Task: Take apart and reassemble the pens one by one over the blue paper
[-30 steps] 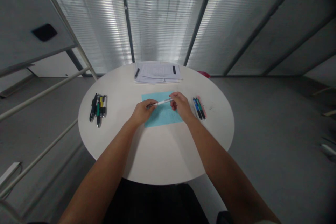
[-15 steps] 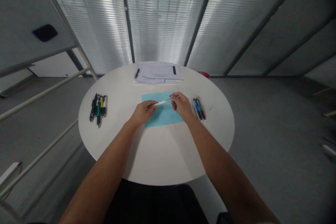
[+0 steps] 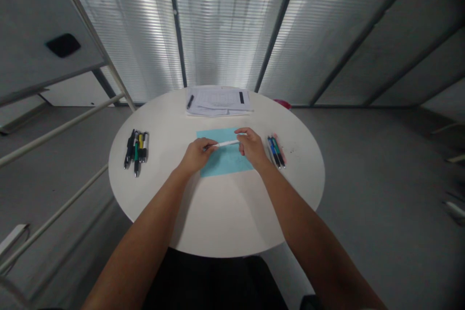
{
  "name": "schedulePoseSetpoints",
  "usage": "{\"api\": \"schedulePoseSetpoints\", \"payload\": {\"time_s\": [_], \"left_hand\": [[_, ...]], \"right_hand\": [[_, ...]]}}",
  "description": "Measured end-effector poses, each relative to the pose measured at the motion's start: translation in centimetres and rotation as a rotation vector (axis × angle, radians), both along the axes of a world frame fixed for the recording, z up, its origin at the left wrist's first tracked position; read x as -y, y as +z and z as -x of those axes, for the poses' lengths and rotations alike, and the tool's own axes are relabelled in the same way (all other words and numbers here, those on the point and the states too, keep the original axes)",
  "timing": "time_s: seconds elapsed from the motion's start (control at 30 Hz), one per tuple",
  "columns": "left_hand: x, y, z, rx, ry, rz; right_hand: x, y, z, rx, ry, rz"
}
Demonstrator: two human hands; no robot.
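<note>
A white pen (image 3: 228, 143) is held nearly level between my two hands, above a light blue sheet (image 3: 227, 162). My left hand (image 3: 198, 154) is closed on its dark left end. At the other end, the thumb and a finger of my right hand (image 3: 252, 147) pinch the pen, while the index finger stretches out above it. To the right of the sheet lie blue and green pens (image 3: 276, 151) beside a pink one. A group of black, white, yellow and green pens (image 3: 136, 150) rests on the left side of the table.
The round white table (image 3: 225, 223) stands before window blinds. Near its far edge is a stack of papers (image 3: 218, 101) with a black pen (image 3: 190, 101) on it. A metal frame (image 3: 61, 127) runs along the left, and a red object (image 3: 282, 103) shows behind the table.
The white pen has turned slightly and lies more level, its right end a little lower. The fingers of my right hand have shifted around that end. My left hand has barely moved.
</note>
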State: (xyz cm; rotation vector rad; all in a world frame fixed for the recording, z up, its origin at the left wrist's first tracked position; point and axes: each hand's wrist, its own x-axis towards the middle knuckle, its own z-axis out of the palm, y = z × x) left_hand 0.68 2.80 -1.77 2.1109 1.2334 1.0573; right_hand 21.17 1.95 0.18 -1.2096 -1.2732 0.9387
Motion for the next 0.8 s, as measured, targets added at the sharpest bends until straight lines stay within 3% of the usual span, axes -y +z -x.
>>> {"api": "schedulePoseSetpoints", "payload": {"time_s": [0.2,0.43,0.8], "left_hand": [[0.26,0.27,-0.09,0.006,0.034,0.018],[0.3,0.4,0.01,-0.062,0.027,-0.041],[0.1,0.12,0.05,0.026,0.046,-0.048]], "right_hand": [[0.07,0.13,0.1,-0.001,-0.007,-0.006],[-0.19,0.08,-0.2,-0.148,-0.032,0.002],[-0.26,-0.05,-0.25,-0.094,-0.056,0.007]]}}
